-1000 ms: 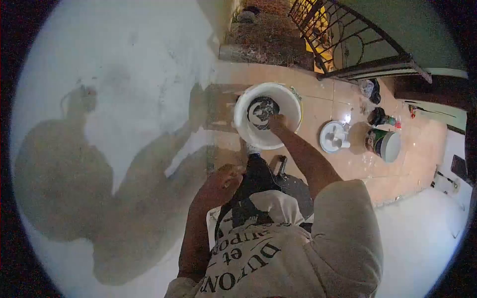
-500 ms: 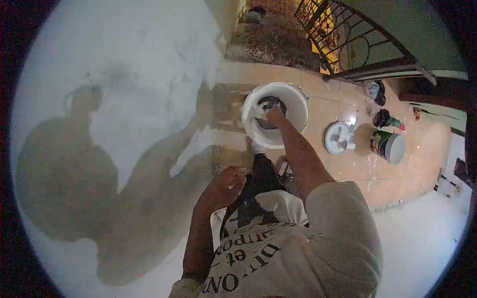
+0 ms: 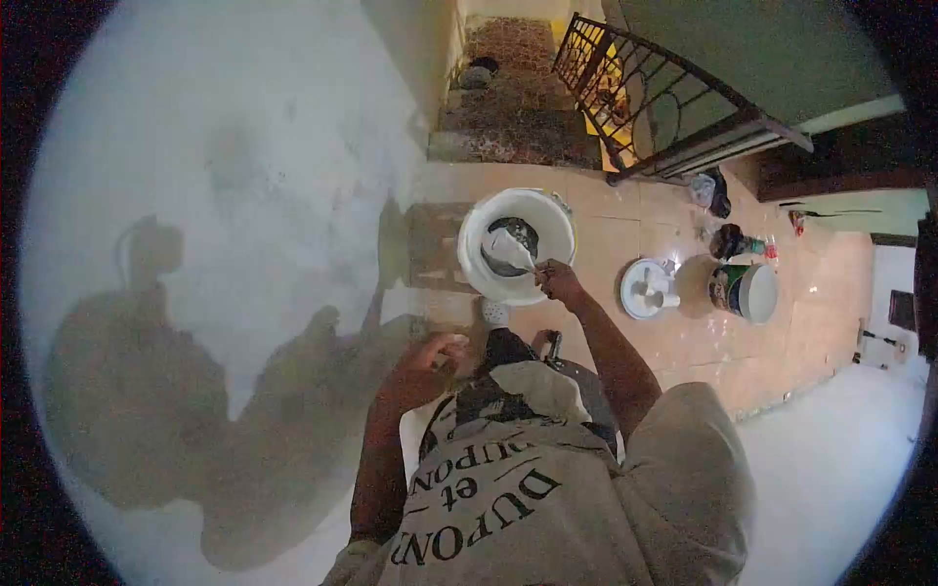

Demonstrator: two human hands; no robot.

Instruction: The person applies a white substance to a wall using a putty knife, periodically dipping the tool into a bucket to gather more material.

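A white bucket stands on the tiled floor by the wall's foot, with dark contents and white paste inside. My right hand is at the bucket's near rim, shut on a flat scraper. Its blade, coated in white paste, points up and left over the bucket's opening. My left hand is lower, close to my body and next to the white wall, fingers curled. A white edge shows under that forearm, and whether the hand holds anything is hidden.
Right of the bucket lie a white lid and an open paint can, with a dark bottle behind. A black metal gate and a dark bag stand at the back. My shadow falls on the wall.
My right hand has come up out of the bucket to its near rim, bringing the paste-loaded scraper blade into sight. My left hand has shifted slightly up and left.
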